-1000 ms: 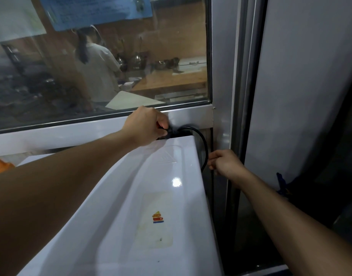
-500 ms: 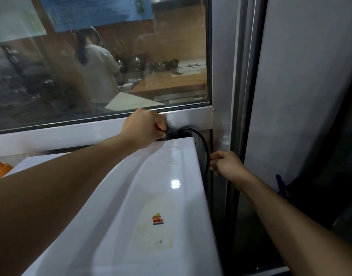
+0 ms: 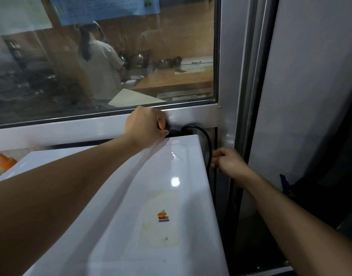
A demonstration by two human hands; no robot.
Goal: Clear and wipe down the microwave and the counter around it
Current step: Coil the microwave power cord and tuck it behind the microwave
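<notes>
The white microwave (image 3: 131,216) fills the lower middle of the view, seen from above, with a faded sticker on its top. A black power cord (image 3: 206,140) loops from behind its back right corner and drops down its right side. My left hand (image 3: 145,126) reaches over the top and grips the black plug end of the cord behind the microwave. Beside the microwave's right edge, my right hand (image 3: 228,163) pinches the hanging cord in the narrow gap. The counter is hidden.
A metal-framed window (image 3: 111,124) stands right behind the microwave; a person works in the kitchen beyond it. A metal post (image 3: 228,96) and a grey panel (image 3: 310,96) close in the right side. An orange object (image 3: 5,161) shows at far left.
My left hand has stayed on the plug behind the microwave. My right hand has kept its hold on the cord at the right edge and barely shifted.
</notes>
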